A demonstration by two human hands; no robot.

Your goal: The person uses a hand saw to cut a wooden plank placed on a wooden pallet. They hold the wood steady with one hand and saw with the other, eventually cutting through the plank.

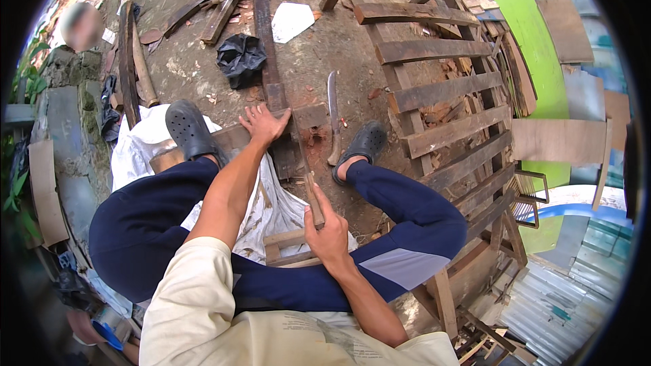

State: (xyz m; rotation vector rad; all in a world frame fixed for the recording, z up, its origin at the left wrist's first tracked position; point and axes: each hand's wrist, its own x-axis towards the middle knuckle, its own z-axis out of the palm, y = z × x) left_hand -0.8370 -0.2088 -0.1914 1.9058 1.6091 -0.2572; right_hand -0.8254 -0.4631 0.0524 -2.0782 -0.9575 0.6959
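Observation:
My left hand (264, 124) lies flat with fingers spread on a wooden board (234, 137), which crosses between my feet over a darker timber piece. My right hand (328, 230) is closed round the wooden handle of a long, narrow-bladed tool (315, 205). Its thin blade runs forward past the board, close to my left fingertips; whether it is a saw or a knife I cannot tell. A machete (333, 112) with a curved blade and wooden handle lies on the ground just right of the board. Beneath the board spreads a white cloth sack (237, 213).
A slatted wooden frame (447, 91) stands along the right. Ahead lie a black plastic bag (242, 59), a white scrap (293, 22) and several timbers (234, 0). A small wooden frame (288, 240) is by my lap. At left rises a block wall (64, 122).

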